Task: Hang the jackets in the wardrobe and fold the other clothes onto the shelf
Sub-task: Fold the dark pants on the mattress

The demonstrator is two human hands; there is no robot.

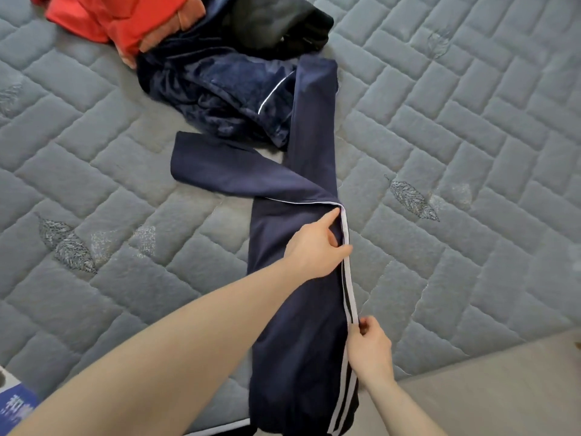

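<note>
Fingers (364,325) of my right hand (371,350) pinch the white-striped side seam of the long navy track trousers (292,309), which lie stretched along the grey quilted mattress (471,152). My left hand (317,247) grips the same seam further up, thumb on top, where one leg folds off to the left. Beyond them lie a crumpled navy velvet garment (213,92), a red jacket (110,17) and a black garment (276,23), heaped together.
</note>
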